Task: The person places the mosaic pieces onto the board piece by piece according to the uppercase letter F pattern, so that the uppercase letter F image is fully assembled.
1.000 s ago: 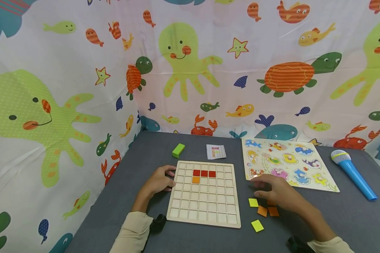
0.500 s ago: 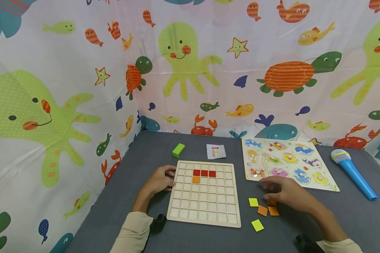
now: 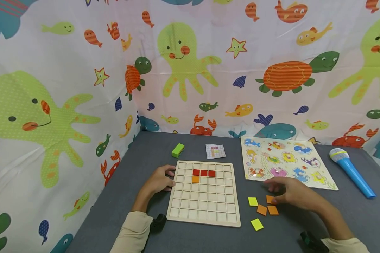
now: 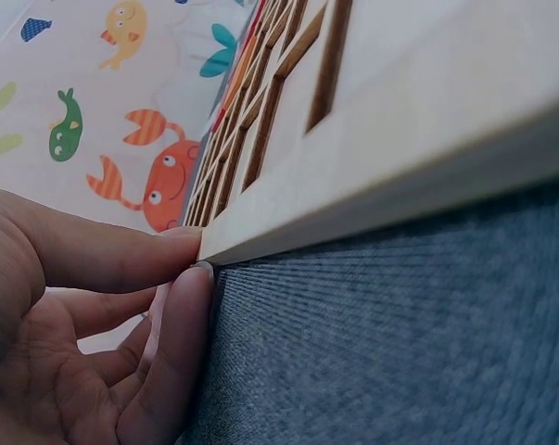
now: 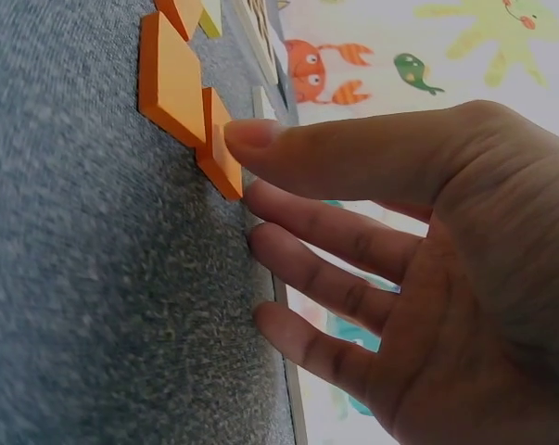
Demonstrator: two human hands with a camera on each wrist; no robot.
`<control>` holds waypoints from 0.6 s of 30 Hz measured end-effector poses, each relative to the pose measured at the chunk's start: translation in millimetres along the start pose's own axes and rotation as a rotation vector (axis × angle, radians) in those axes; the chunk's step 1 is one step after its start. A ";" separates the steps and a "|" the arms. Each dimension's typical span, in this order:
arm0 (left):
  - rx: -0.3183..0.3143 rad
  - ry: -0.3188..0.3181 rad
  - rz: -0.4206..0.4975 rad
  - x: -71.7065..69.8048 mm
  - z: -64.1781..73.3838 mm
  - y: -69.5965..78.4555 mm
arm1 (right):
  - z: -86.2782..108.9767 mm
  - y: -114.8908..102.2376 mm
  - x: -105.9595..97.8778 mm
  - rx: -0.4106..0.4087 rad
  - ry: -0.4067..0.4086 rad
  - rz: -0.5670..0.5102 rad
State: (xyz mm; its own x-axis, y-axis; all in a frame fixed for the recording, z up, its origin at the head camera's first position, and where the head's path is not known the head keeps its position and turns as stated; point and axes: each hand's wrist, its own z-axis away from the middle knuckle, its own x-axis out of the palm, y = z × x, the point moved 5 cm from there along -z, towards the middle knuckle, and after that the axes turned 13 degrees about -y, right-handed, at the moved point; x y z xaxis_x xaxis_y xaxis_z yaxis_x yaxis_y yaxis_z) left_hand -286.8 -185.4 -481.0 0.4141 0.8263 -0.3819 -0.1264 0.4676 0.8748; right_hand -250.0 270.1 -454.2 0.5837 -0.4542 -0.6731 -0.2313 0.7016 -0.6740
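A square wooden grid board (image 3: pixel 204 216) lies on the table, with three red tiles (image 3: pixel 204 173) in a row and one orange tile (image 3: pixel 195 179) below the leftmost. My left hand (image 3: pixel 158 181) holds the board's left edge, with thumb and a finger meeting at its rim in the left wrist view. At the right, my right hand (image 3: pixel 299 193) is over loose tiles. Its thumb (image 5: pixel 256 134) touches the farthest loose orange tile (image 5: pixel 222 153), while the other fingers extend loosely beyond it. Two more orange tiles (image 3: pixel 273 210) and two yellow tiles (image 3: pixel 257 224) lie nearby.
Behind the board are a green block (image 3: pixel 178 150) and a small printed grid card (image 3: pixel 215 151). A sea-animal puzzle board (image 3: pixel 289 158) lies just beyond my right hand, with a blue toy microphone (image 3: pixel 353 172) to its right. A printed curtain (image 3: pixel 190 116) rises behind the table.
My right hand has moved right and slightly toward me, from beside the puzzle's corner, and its thumb has come down to the far orange tile. The left hand keeps its place.
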 end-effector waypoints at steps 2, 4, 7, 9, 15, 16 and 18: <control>0.000 -0.002 0.001 -0.1 -0.4 -0.2 | 0.8 0.3 -0.1 -0.008 -0.013 -0.010; -0.001 -0.002 0.003 -0.5 -0.7 -0.2 | 0.9 0.9 0.1 -0.016 -0.032 -0.023; 0.001 -0.008 0.005 -1.1 -1.2 -0.2 | 0.1 2.0 1.0 -0.032 -0.061 -0.041; 0.001 -0.009 0.007 -1.5 -1.2 -0.1 | -0.4 2.4 2.0 -0.042 -0.078 -0.049; 0.001 -0.008 0.004 -0.9 -0.3 0.3 | -0.6 1.8 4.3 -0.054 -0.099 -0.058; -0.001 -0.007 0.004 -0.8 -0.1 0.2 | -0.8 1.7 4.7 -0.051 -0.101 -0.059; -0.002 -0.004 -0.001 -0.7 0.4 0.2 | -1.2 1.5 5.5 -0.043 -0.107 -0.061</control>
State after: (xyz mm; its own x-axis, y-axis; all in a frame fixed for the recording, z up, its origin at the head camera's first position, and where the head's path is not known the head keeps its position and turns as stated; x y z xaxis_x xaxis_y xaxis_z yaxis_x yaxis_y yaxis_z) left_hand -286.7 -186.0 -480.4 0.4176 0.8245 -0.3817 -0.1279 0.4693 0.8737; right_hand -248.0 268.0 -459.2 0.6771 -0.4321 -0.5957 -0.2248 0.6493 -0.7265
